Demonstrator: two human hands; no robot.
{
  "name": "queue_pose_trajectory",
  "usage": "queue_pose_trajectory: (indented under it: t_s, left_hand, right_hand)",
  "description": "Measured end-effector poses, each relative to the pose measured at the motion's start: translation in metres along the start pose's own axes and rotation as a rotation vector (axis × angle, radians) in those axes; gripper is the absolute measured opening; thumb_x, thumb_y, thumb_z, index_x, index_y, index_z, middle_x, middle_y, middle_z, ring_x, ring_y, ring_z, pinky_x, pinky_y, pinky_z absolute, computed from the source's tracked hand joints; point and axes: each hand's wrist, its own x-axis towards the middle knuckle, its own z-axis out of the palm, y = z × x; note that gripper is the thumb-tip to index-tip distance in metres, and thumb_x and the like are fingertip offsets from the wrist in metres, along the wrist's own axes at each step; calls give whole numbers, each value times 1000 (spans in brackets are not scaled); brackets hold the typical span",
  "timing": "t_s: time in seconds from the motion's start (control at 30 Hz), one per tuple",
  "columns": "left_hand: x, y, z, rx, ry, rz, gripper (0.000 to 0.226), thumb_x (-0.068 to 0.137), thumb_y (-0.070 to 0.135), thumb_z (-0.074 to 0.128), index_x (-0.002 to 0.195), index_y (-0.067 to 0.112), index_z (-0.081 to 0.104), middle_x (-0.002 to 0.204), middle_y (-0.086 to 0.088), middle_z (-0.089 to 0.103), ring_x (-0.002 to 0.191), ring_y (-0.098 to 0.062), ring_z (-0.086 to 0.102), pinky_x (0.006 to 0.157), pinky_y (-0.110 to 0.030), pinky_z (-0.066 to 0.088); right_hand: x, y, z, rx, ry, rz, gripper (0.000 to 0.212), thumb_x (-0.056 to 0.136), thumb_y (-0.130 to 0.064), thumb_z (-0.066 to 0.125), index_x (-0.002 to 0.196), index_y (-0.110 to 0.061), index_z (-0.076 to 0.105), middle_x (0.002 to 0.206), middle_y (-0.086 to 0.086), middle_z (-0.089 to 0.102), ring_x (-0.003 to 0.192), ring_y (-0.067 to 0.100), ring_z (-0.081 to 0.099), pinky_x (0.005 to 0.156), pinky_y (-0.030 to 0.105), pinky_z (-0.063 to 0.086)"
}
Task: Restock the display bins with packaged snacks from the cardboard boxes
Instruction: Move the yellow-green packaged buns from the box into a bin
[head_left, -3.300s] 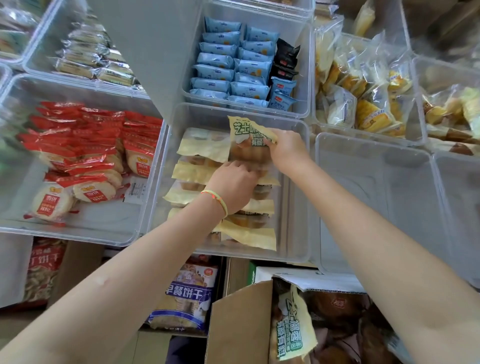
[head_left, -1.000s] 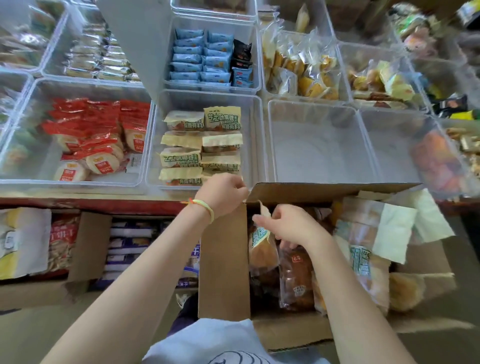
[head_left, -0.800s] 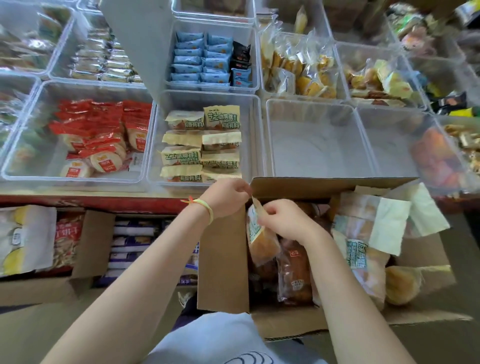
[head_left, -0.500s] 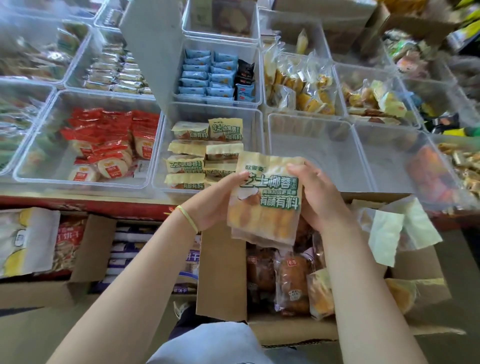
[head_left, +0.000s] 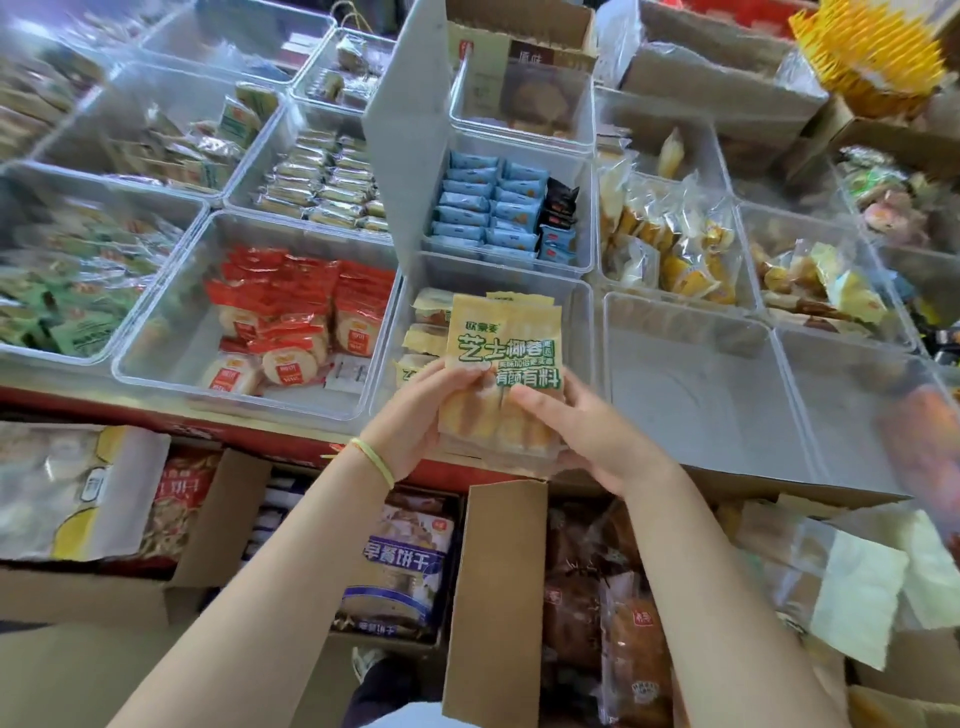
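Both my hands hold a small stack of yellow bread packets (head_left: 501, 364) with green print, upright over the front rim of a clear bin (head_left: 582, 332). My left hand (head_left: 421, 421) grips the stack's left side, my right hand (head_left: 582, 431) its right and bottom. Behind the stack, the bin holds rows of the same yellow packets (head_left: 423, 332). Below my arms an open cardboard box (head_left: 493, 597) holds more wrapped bread (head_left: 628, 639).
An empty clear bin (head_left: 691, 395) sits right of the yellow-packet bin. On the left, a bin (head_left: 161, 338) holds red packets (head_left: 291, 317). Blue packets (head_left: 488, 208) fill the bin behind. Other cardboard boxes (head_left: 104, 597) stand under the red shelf edge (head_left: 249, 436).
The packets came out of the cardboard box in my right hand; my left hand joined. Both hands have since lifted the stack forward to the bin's front rim.
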Motion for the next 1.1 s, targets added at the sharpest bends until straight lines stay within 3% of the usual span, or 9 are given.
queue_pose_trajectory:
  t_s: [0.13,0.2,0.27,0.33,0.5,0.67,0.8,0.9,1.1]
  left_hand:
    - [37,14,-25,87,305,25,31,98,43,50,113,17,60,109,-1,66,85,-11,65,58,-27,52]
    - [59,13,-47,253,507,134,29,96,40,47,110,17,59,110,-4,63,97,-20,63,71,-35,53]
    - [82,5,-73,700,612,232,31,93,33,52,116,14,60,118,-8,60,114,-27,55,96,-43,46]
    - [101,-4,-92,1085,569,240,40,91,24,57,129,11,54,136,-12,49,128,-31,41,107,-42,34]
    - [140,-18,-118,1550,335,166,63,92,40,55,149,26,30,163,-15,8,150,-33,7,119,-48,21]
    - [158,-11,-120,1598,351,229,44,91,34,49,134,27,50,163,-17,4,150,-36,6,114,-49,27]
    - [175,2,-122,1570,302,223,50,92,41,40,140,31,44,164,-14,-4,150,-33,0,115,-49,22]
    - [185,7,-124,1551,300,240,61,93,39,34,153,34,25,164,-12,-7,151,-32,-2,115,-51,19]
    - [192,10,-124,1512,312,229,55,96,38,31,150,33,31,164,-11,-2,151,-31,2,115,-51,22]
  right_hand:
    - [51,-12,15,102,97,2,62,86,-44,74,137,-27,44,125,4,65,100,24,70,60,34,56]
    - [79,-17,20,144,160,-6,60,86,-39,75,134,-27,42,124,2,65,103,24,69,68,40,56]
    - [108,-24,21,172,248,-49,47,87,-32,75,124,-29,45,119,-2,65,104,23,68,82,44,57]
    - [137,-34,20,203,307,-101,41,88,-27,75,123,-24,52,119,-1,66,102,23,68,77,41,58]
    - [189,-64,18,205,316,-186,28,86,-27,77,108,-32,59,116,-4,70,101,17,69,82,41,56]
    - [198,-62,13,141,200,-165,21,91,-20,71,108,-31,63,112,-4,71,101,17,68,86,39,55]
    - [190,-33,7,132,185,-48,26,90,-28,70,114,-33,62,108,-3,72,93,24,69,64,38,57]
    - [190,-20,2,169,253,-28,26,90,-28,70,115,-33,64,109,-7,73,103,23,70,74,42,59]
    - [215,-28,4,173,310,-102,32,88,-20,74,116,-29,61,116,-3,72,108,21,69,90,46,56]
